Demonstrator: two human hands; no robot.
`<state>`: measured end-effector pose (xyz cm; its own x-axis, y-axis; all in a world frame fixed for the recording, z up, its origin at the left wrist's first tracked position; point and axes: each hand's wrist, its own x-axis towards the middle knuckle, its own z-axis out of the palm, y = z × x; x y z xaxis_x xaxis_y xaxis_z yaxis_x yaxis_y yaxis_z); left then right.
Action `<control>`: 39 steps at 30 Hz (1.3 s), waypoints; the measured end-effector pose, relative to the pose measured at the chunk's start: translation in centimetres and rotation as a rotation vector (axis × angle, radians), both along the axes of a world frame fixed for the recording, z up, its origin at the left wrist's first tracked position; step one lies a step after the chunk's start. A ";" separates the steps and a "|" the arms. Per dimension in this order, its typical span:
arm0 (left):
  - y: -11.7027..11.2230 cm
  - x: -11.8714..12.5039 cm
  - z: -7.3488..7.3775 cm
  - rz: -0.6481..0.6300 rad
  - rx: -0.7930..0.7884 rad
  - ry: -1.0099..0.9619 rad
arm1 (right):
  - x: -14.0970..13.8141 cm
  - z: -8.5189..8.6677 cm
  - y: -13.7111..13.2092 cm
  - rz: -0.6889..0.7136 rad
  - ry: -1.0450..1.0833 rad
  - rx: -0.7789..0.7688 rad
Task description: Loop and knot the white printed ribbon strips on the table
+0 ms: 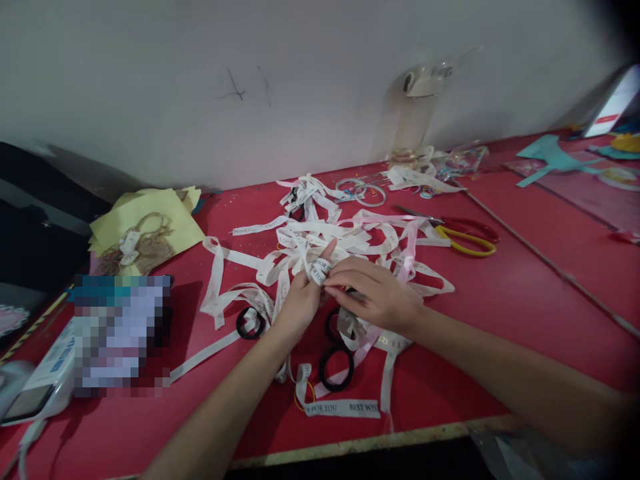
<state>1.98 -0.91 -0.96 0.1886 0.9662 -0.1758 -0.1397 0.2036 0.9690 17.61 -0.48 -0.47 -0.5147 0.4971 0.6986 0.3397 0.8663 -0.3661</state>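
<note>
Red table point(440, 390) against a grey wall point(280, 40), in the head view. Loose strips point(345, 233) crowd close, so the ribbon point(319, 272) might snag among them; its wraps could also slip if the left hand point(301, 299) slackened. That ribbon, white with dark lettering, sits in overlapping bands at the left hand, above the pile. Left fingers curl closed around it, thumb raised; the right hand point(375, 293) has its fingertips drawn nearly together at its edge, whether gripping it I cannot tell.

Scissors point(444, 231) right of ribbons point(360, 245)
</note>
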 end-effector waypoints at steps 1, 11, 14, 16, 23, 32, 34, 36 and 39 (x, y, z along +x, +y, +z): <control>0.1 -0.1 0.0 -0.037 0.024 0.026 | 0.1 0.0 -0.1 -0.022 0.022 -0.003; 0.9 -1.7 -0.8 -0.188 0.457 0.692 | 0.1 -0.4 0.4 -0.104 -0.203 -0.064; 1.0 -1.9 -0.5 -0.230 0.501 0.822 | 0.2 -0.6 0.4 -0.090 -0.132 -0.087; 1.1 -1.8 -0.2 -0.244 0.507 0.891 | 0.4 -0.7 0.4 -0.102 -0.083 -0.122; 0.8 -1.8 0.7 -0.294 0.518 0.884 | 0.6 -0.9 0.3 -0.151 0.126 -0.230; 1.0 -2.1 1.3 -0.338 0.384 0.373 | 0.5 -0.7 0.2 -0.206 0.241 -0.265; 0.9 -2.0 1.2 -0.297 0.303 0.242 | 0.5 -0.6 0.2 -0.176 0.249 -0.262; 0.7 -1.8 1.2 -0.242 0.203 0.079 | 0.5 -0.5 0.2 -0.162 0.239 -0.252; 0.3 -1.3 1.5 -0.202 0.031 -0.163 | 0.2 -0.2 0.1 -0.161 0.217 -0.221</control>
<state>0.72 -0.65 0.56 0.4019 0.9105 -0.0977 -0.2542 0.2134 0.9433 17.83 -0.41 -0.70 -0.2692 0.7111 0.6495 0.3591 0.6998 -0.6175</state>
